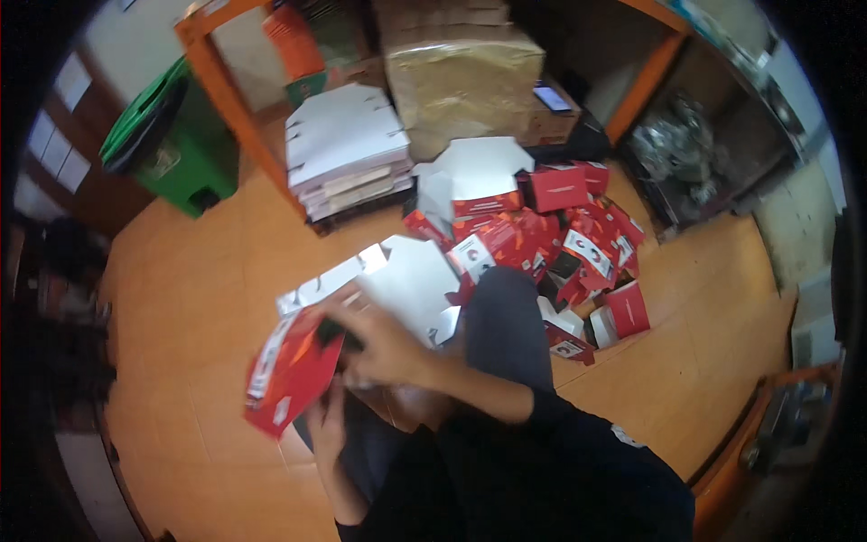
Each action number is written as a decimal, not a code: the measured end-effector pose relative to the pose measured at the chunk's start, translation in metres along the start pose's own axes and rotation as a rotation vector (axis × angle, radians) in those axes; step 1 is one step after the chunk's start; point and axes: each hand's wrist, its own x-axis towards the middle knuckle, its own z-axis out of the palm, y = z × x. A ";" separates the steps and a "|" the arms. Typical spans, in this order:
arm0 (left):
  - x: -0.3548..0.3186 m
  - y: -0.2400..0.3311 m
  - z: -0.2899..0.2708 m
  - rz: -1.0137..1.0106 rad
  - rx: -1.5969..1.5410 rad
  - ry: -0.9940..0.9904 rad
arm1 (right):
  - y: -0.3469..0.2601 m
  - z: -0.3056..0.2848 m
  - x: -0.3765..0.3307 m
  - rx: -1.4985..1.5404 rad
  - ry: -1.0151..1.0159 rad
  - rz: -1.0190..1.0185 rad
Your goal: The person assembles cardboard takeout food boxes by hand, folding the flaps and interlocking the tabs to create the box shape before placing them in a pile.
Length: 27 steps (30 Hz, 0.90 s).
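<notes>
Grip of the right hand (384,345) pinched the red box (293,375); whether the left hand (329,429) pinched, I couldn't tell. Uneven squeezing could have creased its card.

Pile of boxes (524,237) on the floor (181,316), before the carton (465,95); left of the carton, stacked sheets (348,140); farther left, the bin (200,154); right of the carton, a phone (551,98) on a second carton (545,128).
</notes>
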 end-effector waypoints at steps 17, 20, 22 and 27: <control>0.011 -0.083 -0.034 0.013 -0.116 0.303 | 0.202 0.174 -0.018 -0.951 -0.169 0.540; 0.001 -0.095 -0.042 -0.069 -0.144 0.284 | 0.210 0.177 -0.013 -0.924 -0.282 0.620; 0.001 -0.098 -0.050 -0.142 -0.174 0.319 | 0.215 0.170 -0.008 -0.784 -0.320 0.656; 0.026 -0.107 -0.041 -0.254 -0.246 0.205 | 0.275 0.113 -0.015 -0.399 -0.049 0.588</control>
